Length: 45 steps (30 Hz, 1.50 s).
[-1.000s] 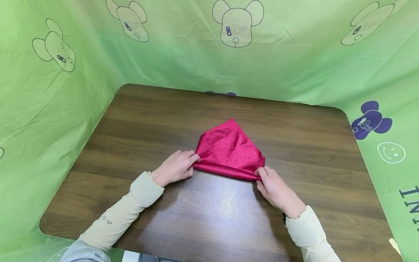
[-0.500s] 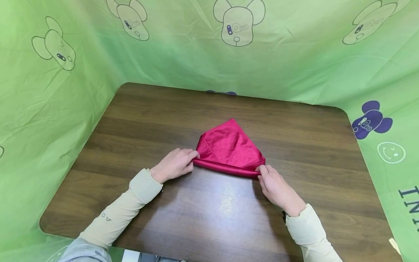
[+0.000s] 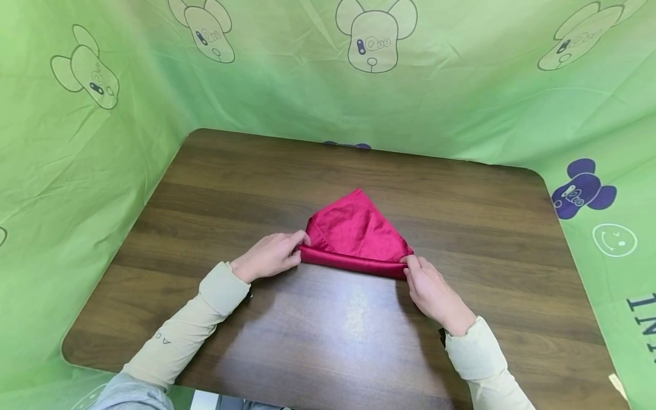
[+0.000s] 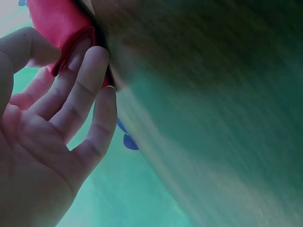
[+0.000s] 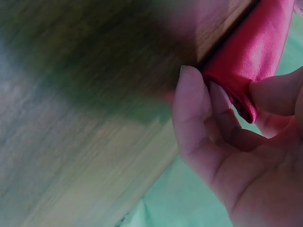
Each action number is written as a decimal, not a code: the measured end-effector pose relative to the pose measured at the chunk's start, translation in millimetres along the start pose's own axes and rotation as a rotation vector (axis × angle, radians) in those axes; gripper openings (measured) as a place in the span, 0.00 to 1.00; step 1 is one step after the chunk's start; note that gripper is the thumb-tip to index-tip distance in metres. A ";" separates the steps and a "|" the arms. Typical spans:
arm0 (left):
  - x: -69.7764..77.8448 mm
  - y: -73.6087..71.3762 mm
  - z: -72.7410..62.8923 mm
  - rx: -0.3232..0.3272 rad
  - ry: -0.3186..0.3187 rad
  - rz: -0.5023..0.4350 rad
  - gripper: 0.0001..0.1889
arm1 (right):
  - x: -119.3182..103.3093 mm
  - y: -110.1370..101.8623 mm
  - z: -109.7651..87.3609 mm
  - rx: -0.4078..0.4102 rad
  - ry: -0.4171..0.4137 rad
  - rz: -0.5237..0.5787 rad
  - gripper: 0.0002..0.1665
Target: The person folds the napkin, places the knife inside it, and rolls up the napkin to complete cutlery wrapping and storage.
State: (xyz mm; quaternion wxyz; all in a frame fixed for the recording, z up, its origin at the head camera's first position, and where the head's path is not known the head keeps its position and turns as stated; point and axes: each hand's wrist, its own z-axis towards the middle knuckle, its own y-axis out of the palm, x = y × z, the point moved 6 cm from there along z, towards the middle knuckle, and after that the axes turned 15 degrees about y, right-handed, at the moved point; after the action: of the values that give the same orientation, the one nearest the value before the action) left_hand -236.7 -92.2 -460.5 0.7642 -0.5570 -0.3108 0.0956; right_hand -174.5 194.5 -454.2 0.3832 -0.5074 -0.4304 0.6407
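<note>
A shiny crimson satin cloth (image 3: 359, 225) lies on the brown wooden table, its near edge rolled into a flat band and its far part a triangle pointing away. My left hand (image 3: 271, 255) pinches the left end of the rolled band. At the other end, my right hand (image 3: 435, 290) pinches the band between thumb and fingers. In the left wrist view the cloth (image 4: 61, 23) sits between the thumb and index finger, the other fingers behind and beside it. The right wrist view has the cloth's folded end (image 5: 246, 56) between thumb and fingertips.
The wooden table (image 3: 215, 188) has rounded corners and reaches out on all sides of the cloth. A green printed curtain (image 3: 287, 85) surrounds it at the back and both sides. A small pale strip (image 3: 618, 387) is at the right table edge.
The band has been rolled slightly further away from me and looks wider now. The cloth's far tip has shifted a little left and nearer. Both hands keep their pinch.
</note>
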 end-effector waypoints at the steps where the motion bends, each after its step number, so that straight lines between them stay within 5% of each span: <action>1: -0.8 0.2 -0.3 -0.002 -0.009 -0.011 0.13 | 0.2 0.4 0.3 -0.002 0.002 0.002 0.05; 23: -12.5 4.3 1.4 -0.024 -0.122 -0.140 0.09 | 5.6 5.6 8.5 -0.074 0.128 0.080 0.09; 45: -16.7 8.0 4.3 -0.040 -0.203 -0.062 0.08 | 6.2 6.5 12.6 -0.108 0.261 0.044 0.07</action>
State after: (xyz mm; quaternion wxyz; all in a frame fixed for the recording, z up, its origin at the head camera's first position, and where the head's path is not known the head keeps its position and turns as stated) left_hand -250.8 -94.1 -473.1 0.7200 -0.5498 -0.4057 0.1214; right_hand -188.3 196.0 -460.9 0.3939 -0.6154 -0.3997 0.5534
